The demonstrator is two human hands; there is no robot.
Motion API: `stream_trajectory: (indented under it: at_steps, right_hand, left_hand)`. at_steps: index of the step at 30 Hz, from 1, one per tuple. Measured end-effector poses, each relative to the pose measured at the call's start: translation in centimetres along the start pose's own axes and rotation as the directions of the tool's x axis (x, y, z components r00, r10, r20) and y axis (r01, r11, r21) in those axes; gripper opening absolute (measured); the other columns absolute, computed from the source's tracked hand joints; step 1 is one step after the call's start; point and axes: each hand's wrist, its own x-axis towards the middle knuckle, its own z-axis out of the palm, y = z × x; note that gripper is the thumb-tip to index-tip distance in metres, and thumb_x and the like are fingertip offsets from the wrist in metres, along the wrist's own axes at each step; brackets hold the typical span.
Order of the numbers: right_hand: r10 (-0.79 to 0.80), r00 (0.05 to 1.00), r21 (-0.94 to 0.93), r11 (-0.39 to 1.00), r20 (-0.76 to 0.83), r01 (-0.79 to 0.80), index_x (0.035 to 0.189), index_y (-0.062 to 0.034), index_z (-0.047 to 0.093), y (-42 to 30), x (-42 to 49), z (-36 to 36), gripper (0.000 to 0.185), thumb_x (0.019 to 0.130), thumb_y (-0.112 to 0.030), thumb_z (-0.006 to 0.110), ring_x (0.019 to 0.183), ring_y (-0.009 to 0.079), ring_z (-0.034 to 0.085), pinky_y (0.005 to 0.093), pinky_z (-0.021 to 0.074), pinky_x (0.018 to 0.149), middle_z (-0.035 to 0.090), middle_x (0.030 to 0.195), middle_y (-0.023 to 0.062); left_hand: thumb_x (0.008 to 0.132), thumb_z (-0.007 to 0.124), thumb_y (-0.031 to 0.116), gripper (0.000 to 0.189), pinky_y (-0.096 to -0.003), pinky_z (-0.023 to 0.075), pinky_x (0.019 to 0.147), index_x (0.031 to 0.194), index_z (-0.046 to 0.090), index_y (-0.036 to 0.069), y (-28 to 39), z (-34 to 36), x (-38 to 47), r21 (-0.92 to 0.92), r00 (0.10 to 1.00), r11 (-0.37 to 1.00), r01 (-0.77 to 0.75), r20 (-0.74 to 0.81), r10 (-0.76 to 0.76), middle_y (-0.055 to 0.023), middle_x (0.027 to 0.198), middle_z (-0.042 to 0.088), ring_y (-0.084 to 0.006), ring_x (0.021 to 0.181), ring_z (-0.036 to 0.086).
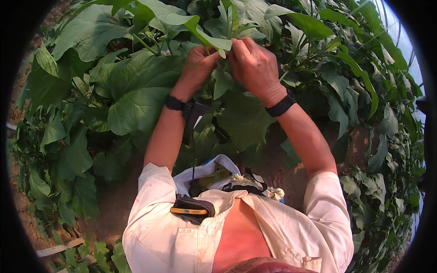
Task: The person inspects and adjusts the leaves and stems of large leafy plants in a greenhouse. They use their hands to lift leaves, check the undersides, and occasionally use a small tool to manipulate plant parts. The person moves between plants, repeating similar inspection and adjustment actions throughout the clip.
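My left hand (201, 65) and my right hand (251, 63) meet at the top of a leafy plant that looks like eggplant. The left fingers are closed around a stem or leaf stalk under a long, curled green leaf (213, 40). The right fingertips pinch at this leaf's right end; what exactly lies between them is hidden. A young upright shoot (229, 20) stands just beyond both hands. Below the hands hang a small leaf (221, 82) and a broad dark leaf (244, 119). Black bands circle both wrists, and a small black device (196, 111) hangs at the left one.
Large leaves (140, 88) crowd the left, and more plants (341, 82) with flowers fill the right. An open white bag (222, 162) with plant matter lies against my waist. A phone in a black pouch (193, 208) is at my chest. Bare soil (109, 218) shows lower left.
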Motion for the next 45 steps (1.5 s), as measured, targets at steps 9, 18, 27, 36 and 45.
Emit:
stream_trajectory:
  at_steps: [9,18,27,36,45]
  right_hand:
    - [0.059,0.998,0.066,0.996,-0.023,-0.057,0.09,-0.0041,0.059,0.0,0.8,-0.2,0.021,0.088,-0.021,0.072,0.061,0.0298,0.068,0.0395,0.0562,0.054,0.062,0.08,0.0115]
    - [-0.262,0.755,0.78,0.397,0.601,-0.483,0.108,-0.0006,0.071,-1.6,-8.6,-11.0,0.021,0.093,-0.015,0.07,0.078,0.0344,0.069,0.0426,0.054,0.068,0.072,0.086,0.0175]
    - [0.528,0.707,0.65,0.333,0.471,-0.683,0.115,0.0011,0.07,17.8,-17.8,-14.7,0.016,0.102,-0.007,0.065,0.073,0.0061,0.062,0.0229,0.0503,0.066,0.07,0.088,0.0005]
    - [0.424,0.812,0.658,0.483,0.402,-0.578,0.116,-0.0006,0.069,22.1,-20.8,-16.3,0.018,0.101,-0.011,0.067,0.072,0.0069,0.06,0.0249,0.0487,0.062,0.069,0.088,0.0024]
    - [0.443,0.67,0.483,0.469,0.596,-0.739,0.108,0.0018,0.071,22.7,-26.1,-18.3,0.019,0.094,-0.011,0.07,0.076,0.0283,0.074,0.0354,0.0559,0.067,0.074,0.091,0.0166]
  left_hand:
    - [0.097,0.07,0.013,0.026,-0.0245,0.0506,0.081,0.119,0.071,0.0,0.2,0.4,-0.5,-0.005,0.998,0.999,-0.051,-0.041,0.051,-0.0023,0.108,0.073,-0.0079,0.093,0.065]
    - [0.099,0.066,0.008,0.035,-0.0299,0.0495,0.095,0.133,0.061,0.0,2.2,0.3,-4.0,0.135,0.882,0.966,-0.221,-0.396,0.257,-0.0073,0.122,0.07,-0.0152,0.109,0.064]
    - [0.1,0.065,0.008,0.018,-0.0252,0.0517,0.072,0.114,0.07,-0.002,4.5,15.9,-9.0,0.367,0.98,0.929,-0.049,-0.162,0.116,-0.0062,0.099,0.073,-0.0102,0.08,0.064]
    - [0.1,0.066,0.011,0.025,-0.0255,0.0545,0.077,0.122,0.07,0.0,-1.1,27.3,3.7,0.518,0.996,0.855,-0.019,-0.063,0.06,-0.0057,0.105,0.075,-0.0105,0.086,0.068]
    - [0.098,0.064,0.021,0.033,-0.0303,0.0547,0.078,0.123,0.07,0.0,-6.6,25.9,3.3,0.653,1.0,0.757,0.023,-0.017,-0.016,-0.0075,0.101,0.076,-0.015,0.087,0.07]
